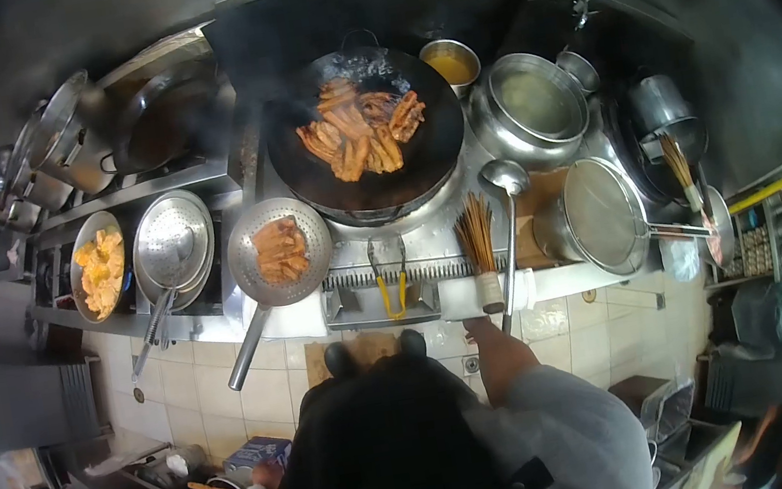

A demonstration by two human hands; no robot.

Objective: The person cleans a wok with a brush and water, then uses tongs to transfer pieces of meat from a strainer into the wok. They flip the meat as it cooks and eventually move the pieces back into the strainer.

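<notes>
At the front edge of the stove, in the head view, the person's right hand point(495, 342) is by the handle end of a ladle point(510, 245), beside a brush point(479, 243); whether its fingers grip the ladle cannot be told. Low at the person's side, the left hand point(268, 476) shows near a blue box point(258, 453), its fingers too hidden to read. Ahead, a wok point(438, 141) holds browned meat point(360, 133). Tongs point(387, 298) rest in front of it, left of the brush, and a strainer point(246, 256) with more meat sits farther left.
</notes>
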